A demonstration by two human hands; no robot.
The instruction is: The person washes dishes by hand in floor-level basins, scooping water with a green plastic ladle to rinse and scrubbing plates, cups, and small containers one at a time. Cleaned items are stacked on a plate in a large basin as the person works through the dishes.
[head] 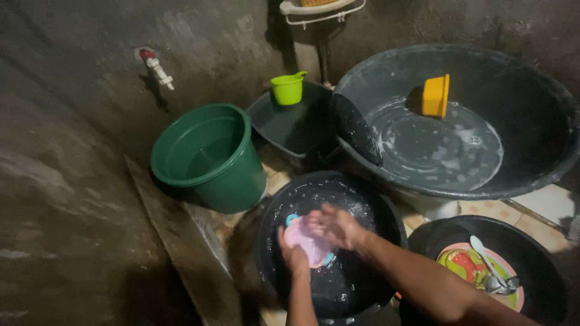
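Note:
Over a black basin (386, 211) of soapy water, both hands work on a small pink plastic dish (309, 246) with a blue rim. My left hand (293, 253) grips the dish from below at its left edge. My right hand (335, 226) presses on the dish's top face, fingers curled over it. Both hands are wet and slightly blurred.
A green bucket (208, 158) with water stands at the left. A large dark tub (531, 108) of sudsy water holds a floating yellow cup (435, 95). A lime scoop (287, 88) sits in a dark basin behind. A black basin (538, 253) at lower right holds a colourful plate (468, 265) and spoons. A wall tap (156, 67) is upper left.

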